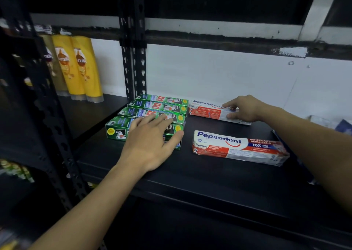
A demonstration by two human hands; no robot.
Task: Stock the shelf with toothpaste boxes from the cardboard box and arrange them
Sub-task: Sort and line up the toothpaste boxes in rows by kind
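Left hand (150, 141) on green boxes (162, 108); right hand (242, 109) holds rear Pepsodent box (207, 113)

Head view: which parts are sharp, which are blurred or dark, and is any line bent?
Head view: the front Pepsodent box is sharp, its print readable; the rear Pepsodent box, pinched by the right hand, is softer; the yellow shampoo bottles are blurred; the top of the frame is almost black; the front-left upright bows, a wide-angle effect.
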